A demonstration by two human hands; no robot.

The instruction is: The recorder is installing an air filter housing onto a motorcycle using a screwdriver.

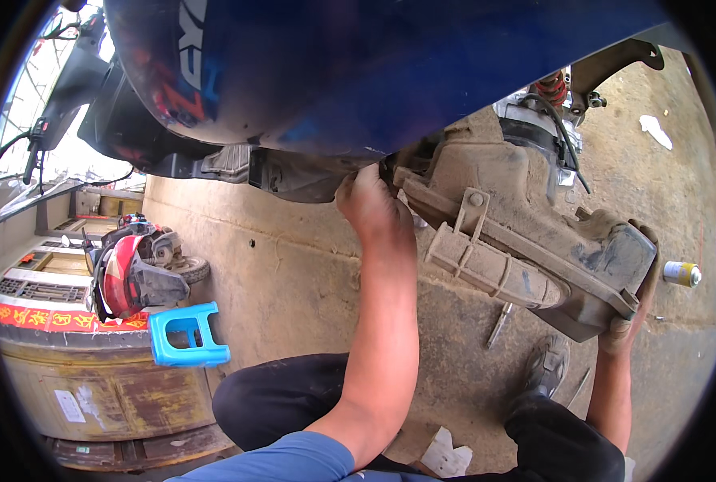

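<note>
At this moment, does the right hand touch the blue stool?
No, the right hand holds the dusty box, and the stool is far left.

Bright daylight, washing out to white at upper left. Soft sheen on the blue panel (318, 72), deep shadow under its lower edge; left hand (368, 201) slightly blurred. Fisheye bends straight lines toward a black rim.

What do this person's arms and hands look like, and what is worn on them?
The left arm has a short blue fabric sleeve and is bare below it. The right arm is bare where visible. The left hand, blurred, and right hand show no gloves; no watch is visible.
</note>
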